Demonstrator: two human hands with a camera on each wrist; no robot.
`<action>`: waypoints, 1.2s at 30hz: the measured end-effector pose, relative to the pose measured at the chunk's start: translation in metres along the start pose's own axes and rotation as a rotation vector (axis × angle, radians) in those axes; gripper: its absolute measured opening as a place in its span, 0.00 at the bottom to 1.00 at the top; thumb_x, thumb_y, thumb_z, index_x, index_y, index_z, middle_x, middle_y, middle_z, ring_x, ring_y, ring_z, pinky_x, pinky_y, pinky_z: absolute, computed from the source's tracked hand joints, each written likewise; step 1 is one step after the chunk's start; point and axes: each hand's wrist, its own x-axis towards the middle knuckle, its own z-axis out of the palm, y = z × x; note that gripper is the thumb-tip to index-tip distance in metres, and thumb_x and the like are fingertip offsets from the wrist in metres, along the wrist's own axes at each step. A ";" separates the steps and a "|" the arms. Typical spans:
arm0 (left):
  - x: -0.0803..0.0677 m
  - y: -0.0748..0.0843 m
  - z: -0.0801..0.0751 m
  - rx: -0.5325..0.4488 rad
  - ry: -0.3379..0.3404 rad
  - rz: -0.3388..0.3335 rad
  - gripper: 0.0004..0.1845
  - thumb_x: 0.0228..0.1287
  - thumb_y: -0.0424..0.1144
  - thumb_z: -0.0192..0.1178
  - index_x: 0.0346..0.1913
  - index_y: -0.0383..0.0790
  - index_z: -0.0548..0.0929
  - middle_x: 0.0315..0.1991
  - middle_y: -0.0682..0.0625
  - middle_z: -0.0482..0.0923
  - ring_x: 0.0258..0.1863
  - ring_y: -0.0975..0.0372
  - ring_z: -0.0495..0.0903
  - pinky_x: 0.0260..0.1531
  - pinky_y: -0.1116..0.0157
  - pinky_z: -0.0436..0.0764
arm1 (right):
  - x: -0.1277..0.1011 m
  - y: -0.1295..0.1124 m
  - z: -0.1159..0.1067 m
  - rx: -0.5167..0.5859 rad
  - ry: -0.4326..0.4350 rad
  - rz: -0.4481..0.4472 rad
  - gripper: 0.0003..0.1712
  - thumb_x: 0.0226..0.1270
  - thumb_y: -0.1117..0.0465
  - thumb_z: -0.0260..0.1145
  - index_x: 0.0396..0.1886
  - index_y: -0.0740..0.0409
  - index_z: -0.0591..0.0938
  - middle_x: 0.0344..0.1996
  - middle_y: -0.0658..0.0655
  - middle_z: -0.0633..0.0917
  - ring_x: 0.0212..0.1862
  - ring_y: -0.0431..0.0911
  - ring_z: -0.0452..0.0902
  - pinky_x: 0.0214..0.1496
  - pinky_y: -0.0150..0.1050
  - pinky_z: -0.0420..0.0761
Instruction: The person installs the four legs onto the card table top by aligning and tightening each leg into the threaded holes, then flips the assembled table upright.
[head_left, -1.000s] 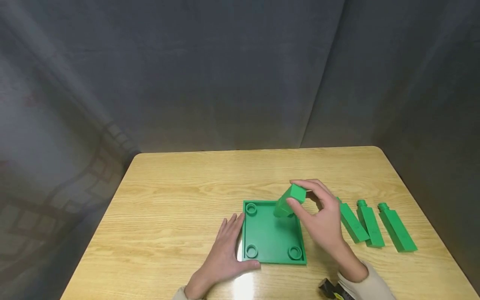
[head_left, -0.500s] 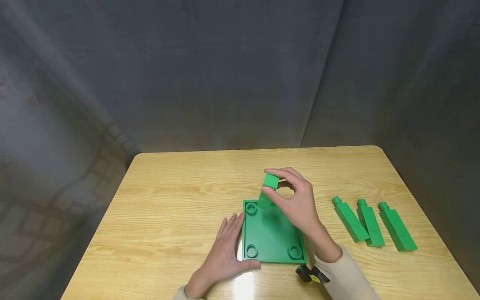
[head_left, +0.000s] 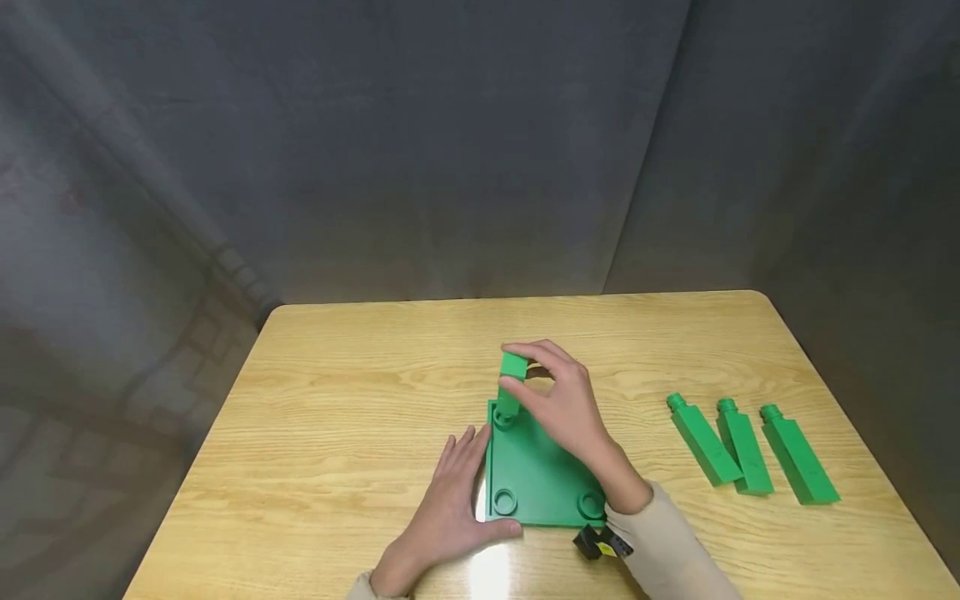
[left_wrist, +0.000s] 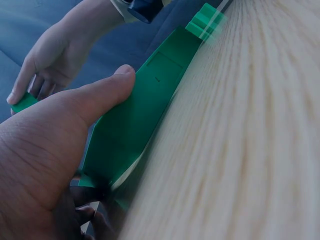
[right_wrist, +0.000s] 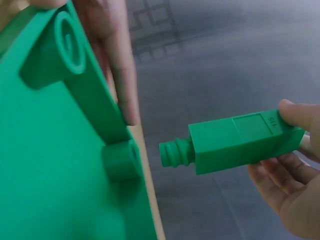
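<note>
A square green base plate (head_left: 538,471) with round sockets at its corners lies on the wooden table (head_left: 337,400). My left hand (head_left: 450,500) rests flat against the plate's left edge (left_wrist: 135,120), thumb along its near side. My right hand (head_left: 558,400) pinches a green block-shaped peg (head_left: 512,379) by its top and holds it upright over the far left socket (head_left: 502,417). The right wrist view shows the peg (right_wrist: 235,142) with its threaded tip a short way from that socket (right_wrist: 120,160).
Three more green pegs (head_left: 738,454) lie side by side on the table to the right of the plate. A dark grey cloth backdrop (head_left: 450,150) hangs behind the table. The right wrist wears a black device (head_left: 596,543).
My right hand has carried the peg leftward from above the plate's far right side to the far left socket and turned it upright. The left hand has not moved.
</note>
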 end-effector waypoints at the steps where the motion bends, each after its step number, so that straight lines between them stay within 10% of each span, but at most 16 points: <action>1: 0.000 0.000 0.000 0.000 0.000 0.003 0.73 0.55 0.74 0.77 0.92 0.41 0.49 0.90 0.45 0.55 0.91 0.48 0.48 0.90 0.43 0.41 | 0.000 0.001 0.001 -0.004 -0.003 0.005 0.24 0.69 0.66 0.82 0.64 0.58 0.90 0.56 0.55 0.90 0.54 0.49 0.88 0.59 0.53 0.92; 36: -0.001 -0.001 0.001 -0.010 0.013 0.017 0.72 0.56 0.73 0.77 0.92 0.41 0.51 0.90 0.44 0.57 0.90 0.47 0.49 0.90 0.42 0.43 | -0.001 0.025 0.005 -0.055 -0.206 -0.049 0.21 0.77 0.63 0.76 0.67 0.55 0.89 0.58 0.55 0.89 0.56 0.49 0.87 0.57 0.53 0.93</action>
